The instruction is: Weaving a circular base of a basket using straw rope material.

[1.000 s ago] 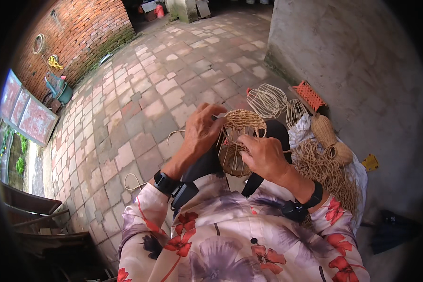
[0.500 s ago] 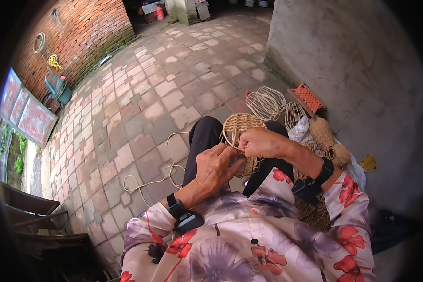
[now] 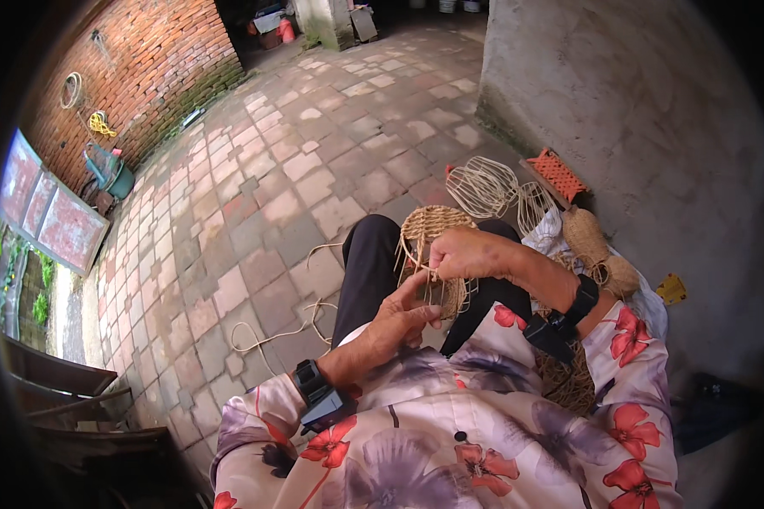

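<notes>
A small woven basket (image 3: pixel 433 222) of tan straw cord rests between my knees, with wire-like ribs showing at its near side. My right hand (image 3: pixel 474 254) is closed at its near rim, fingertips pinching the edge or a strand there; the exact grip is partly hidden. Just below and to the left, my left hand (image 3: pixel 392 322) has its index finger stretched toward the same rim and its thumb apart, with nothing visible between them. A loose pale cord (image 3: pixel 267 341) trails over the paving to my left.
Bare basket frames (image 3: pixel 484 185) lie ahead to the right, near an orange woven piece (image 3: pixel 556 174). Brown woven objects (image 3: pixel 587 237) sit on white sacking by the plaster wall (image 3: pixel 620 110). Coiled straw cord (image 3: pixel 569 382) lies by my right thigh. Dark wooden furniture (image 3: pixel 85 450) stands at left.
My left hand has moved down and back from the rim, its fingers spreading from a closed pinch. My right hand stays at the basket's edge.
</notes>
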Tool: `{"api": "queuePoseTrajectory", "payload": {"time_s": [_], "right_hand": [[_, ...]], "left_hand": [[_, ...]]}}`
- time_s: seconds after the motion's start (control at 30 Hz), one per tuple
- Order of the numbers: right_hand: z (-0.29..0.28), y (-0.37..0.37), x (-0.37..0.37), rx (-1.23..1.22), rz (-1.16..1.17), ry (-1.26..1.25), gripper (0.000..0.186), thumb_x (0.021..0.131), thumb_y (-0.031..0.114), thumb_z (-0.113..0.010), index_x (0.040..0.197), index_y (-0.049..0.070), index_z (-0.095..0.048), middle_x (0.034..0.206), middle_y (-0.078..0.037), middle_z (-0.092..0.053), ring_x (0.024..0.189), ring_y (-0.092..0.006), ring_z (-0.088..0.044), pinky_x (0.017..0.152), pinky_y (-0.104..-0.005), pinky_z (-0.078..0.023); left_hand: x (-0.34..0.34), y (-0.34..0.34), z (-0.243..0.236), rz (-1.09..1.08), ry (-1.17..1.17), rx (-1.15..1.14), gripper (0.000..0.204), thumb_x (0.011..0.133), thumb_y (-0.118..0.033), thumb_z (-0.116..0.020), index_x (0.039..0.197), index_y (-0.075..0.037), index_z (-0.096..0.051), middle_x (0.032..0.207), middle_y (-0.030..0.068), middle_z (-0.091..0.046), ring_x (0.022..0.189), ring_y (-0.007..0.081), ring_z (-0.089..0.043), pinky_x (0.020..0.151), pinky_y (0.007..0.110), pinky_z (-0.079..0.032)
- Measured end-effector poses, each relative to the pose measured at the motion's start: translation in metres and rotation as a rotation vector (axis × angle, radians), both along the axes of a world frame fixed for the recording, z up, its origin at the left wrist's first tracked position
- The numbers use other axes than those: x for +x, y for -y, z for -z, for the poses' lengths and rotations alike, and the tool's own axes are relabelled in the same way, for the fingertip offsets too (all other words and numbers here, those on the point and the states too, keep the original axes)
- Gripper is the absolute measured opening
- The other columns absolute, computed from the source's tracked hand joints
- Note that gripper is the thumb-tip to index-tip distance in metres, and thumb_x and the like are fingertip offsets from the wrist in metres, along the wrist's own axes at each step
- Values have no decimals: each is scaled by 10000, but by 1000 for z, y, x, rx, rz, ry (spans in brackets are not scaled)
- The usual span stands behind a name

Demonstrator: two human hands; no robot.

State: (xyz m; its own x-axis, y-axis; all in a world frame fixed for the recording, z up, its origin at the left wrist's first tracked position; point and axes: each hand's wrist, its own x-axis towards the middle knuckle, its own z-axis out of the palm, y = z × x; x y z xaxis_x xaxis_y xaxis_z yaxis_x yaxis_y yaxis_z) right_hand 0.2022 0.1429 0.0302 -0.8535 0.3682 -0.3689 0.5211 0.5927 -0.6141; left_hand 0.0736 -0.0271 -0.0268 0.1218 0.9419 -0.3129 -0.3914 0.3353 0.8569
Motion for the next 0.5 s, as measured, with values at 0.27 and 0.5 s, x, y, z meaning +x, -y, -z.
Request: {"api": "queuePoseTrajectory", "payload": {"time_s": [0.27, 0.5], "right_hand": [[-2, 11, 0, 91, 17, -17, 263, 711, 175, -640, 896, 7, -721, 814, -161, -710, 788, -244, -697, 717, -348, -528], [-5, 9, -2, 103, -5, -31, 257, 700, 156, -618, 882, 7, -722, 824, -164, -711, 804, -264, -699, 737, -353, -528]], "left_hand": [[-1, -8, 0, -55, -1010, 327, 365, 860, -200, -678, 1197, -80, -605, 777, 125, -688, 624, 204, -653, 572, 344, -508], [-1, -18, -5, -201, -1334, 562, 199, 822, -206, -667, 925, -40, -705, 802, 167, -695, 672, 278, -687, 630, 371, -534]]}}
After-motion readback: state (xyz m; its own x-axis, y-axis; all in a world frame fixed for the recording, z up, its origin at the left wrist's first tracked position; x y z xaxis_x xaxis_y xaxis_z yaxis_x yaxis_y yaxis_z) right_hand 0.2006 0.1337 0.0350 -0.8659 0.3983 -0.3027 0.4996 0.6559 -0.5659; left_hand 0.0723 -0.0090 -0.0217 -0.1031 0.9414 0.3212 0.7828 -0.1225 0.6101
